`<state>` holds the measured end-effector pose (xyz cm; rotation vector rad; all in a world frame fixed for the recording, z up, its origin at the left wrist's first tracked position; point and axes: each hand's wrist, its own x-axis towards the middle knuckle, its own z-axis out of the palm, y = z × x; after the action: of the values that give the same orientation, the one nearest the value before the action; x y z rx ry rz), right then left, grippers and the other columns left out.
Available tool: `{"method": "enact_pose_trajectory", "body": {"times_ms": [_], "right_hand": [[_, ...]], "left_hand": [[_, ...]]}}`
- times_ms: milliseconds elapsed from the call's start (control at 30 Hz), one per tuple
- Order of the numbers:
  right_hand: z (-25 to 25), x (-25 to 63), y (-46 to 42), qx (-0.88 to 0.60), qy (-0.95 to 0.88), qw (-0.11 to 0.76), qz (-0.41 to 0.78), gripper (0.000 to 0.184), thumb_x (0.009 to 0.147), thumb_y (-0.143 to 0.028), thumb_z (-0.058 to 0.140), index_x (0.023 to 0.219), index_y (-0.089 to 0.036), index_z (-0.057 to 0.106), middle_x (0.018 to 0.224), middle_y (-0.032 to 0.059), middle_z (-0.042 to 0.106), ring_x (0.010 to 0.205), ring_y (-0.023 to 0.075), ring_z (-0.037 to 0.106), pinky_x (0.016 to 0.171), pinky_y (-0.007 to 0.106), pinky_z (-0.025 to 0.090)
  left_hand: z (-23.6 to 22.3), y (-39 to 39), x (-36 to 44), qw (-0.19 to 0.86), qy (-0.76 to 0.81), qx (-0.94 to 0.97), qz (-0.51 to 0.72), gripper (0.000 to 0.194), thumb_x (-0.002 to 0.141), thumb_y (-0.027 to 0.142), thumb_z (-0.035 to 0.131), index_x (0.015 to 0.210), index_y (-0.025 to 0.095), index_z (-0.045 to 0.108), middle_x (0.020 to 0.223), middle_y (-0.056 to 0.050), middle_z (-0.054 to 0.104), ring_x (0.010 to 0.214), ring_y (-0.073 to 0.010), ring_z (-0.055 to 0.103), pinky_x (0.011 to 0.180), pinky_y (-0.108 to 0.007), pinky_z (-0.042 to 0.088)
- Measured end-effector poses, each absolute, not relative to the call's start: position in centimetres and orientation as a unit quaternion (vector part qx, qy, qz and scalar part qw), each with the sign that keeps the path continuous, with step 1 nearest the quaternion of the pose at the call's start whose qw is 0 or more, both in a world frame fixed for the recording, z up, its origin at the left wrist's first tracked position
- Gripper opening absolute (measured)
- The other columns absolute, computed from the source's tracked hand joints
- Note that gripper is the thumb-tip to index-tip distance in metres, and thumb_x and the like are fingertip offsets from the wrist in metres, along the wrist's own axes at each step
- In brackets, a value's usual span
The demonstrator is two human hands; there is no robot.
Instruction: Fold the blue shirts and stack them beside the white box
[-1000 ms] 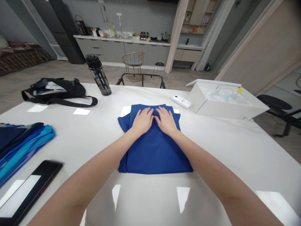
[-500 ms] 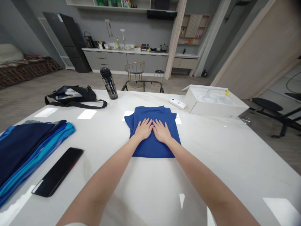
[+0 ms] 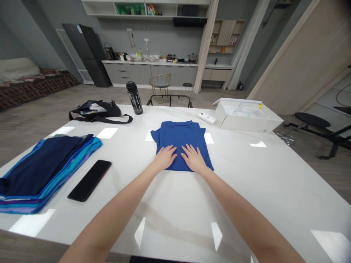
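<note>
From the head camera, the white table (image 3: 274, 182) carries one folded blue garment (image 3: 182, 140), one stack of folded clothes (image 3: 46, 168), one black phone (image 3: 89, 180), one black bag (image 3: 98, 111), one dark water bottle (image 3: 134, 98), one white remote-like device (image 3: 207, 118) and one open white box (image 3: 246, 120). Two bare hands are in view. The box, at about 2 o'clock from the blue garment, holds something pale and clear-wrapped that cannot be made out; its lid stands tipped up behind it. The bag, at about 10 o'clock, gapes at the top with white and light-coloured contents showing. The blue garment lies near the table's middle, folded into a neat rectangle, a smooth mid-blue fabric with layered edges stepping out at its far left and far right corners. The left hand (image 3: 164, 157) and right hand (image 3: 194, 159) both rest flat on its near edge, palms down, fingers spread and pointing away, side by side but not touching. The stack sits at about 8 o'clock, dark navy on top with lighter blues and purple beneath, the phone just beside it.
</note>
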<state>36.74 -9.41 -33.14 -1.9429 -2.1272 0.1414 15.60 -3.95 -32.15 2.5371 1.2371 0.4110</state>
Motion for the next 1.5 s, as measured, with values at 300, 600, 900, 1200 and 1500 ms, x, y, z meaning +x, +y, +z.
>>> {"method": "enact_pose_trajectory", "body": {"times_ms": [300,600,900,1200,1500], "right_hand": [[-32.5,40.6,-15.9,-0.788,-0.594,0.160,-0.018,0.051,0.100,-0.048,0.046,0.139,-0.016,0.055,0.141,0.0191,0.056,0.129,0.0321,0.052,0.105,0.045,0.039],[-32.1,41.8,-19.3,-0.815,-0.515,0.246,0.096,0.025,0.089,-0.040,0.063,0.104,-0.020,0.067,0.102,0.0082,0.071,0.095,0.0230,0.067,0.080,0.030,0.047],[-31.3,42.2,-19.6,-0.833,-0.487,0.234,0.117,0.030,0.093,-0.044,0.054,0.088,-0.020,0.070,0.086,0.0086,0.073,0.081,0.0236,0.068,0.069,0.030,0.045],[-31.0,42.8,-20.5,-0.865,-0.470,0.140,0.106,0.033,0.097,-0.047,0.046,0.098,-0.021,0.067,0.094,0.0121,0.073,0.088,0.0277,0.069,0.069,0.033,0.045],[-29.6,40.3,-19.3,-0.806,-0.568,0.164,-0.037,0.036,0.092,-0.022,0.049,0.126,-0.015,0.059,0.128,0.0188,0.061,0.116,0.0298,0.059,0.093,0.038,0.048]], "left_hand": [[-33.9,-10.3,10.4,0.139,0.563,0.776,0.248,0.062,0.094,0.037,0.056,0.149,0.014,0.040,0.149,-0.019,0.048,0.135,-0.0300,0.050,0.110,-0.042,0.041],[-33.3,-11.2,10.0,0.199,0.649,0.681,0.275,0.027,0.087,0.035,0.065,0.110,0.021,0.064,0.105,-0.008,0.071,0.101,-0.0244,0.067,0.085,-0.033,0.047],[-32.9,-11.2,10.0,0.209,0.651,0.691,0.234,0.015,0.093,0.035,0.056,0.091,0.023,0.064,0.097,-0.006,0.073,0.096,-0.0236,0.068,0.080,-0.032,0.045],[-33.1,-11.4,7.9,0.226,0.654,0.681,0.242,0.010,0.092,0.030,0.052,0.088,0.024,0.059,0.090,-0.005,0.073,0.090,-0.0238,0.068,0.079,-0.032,0.046],[-30.4,-11.7,11.9,0.011,0.542,0.813,0.213,0.043,0.088,0.013,0.045,0.129,0.018,0.057,0.127,-0.016,0.063,0.119,-0.0287,0.059,0.101,-0.044,0.044]]}}
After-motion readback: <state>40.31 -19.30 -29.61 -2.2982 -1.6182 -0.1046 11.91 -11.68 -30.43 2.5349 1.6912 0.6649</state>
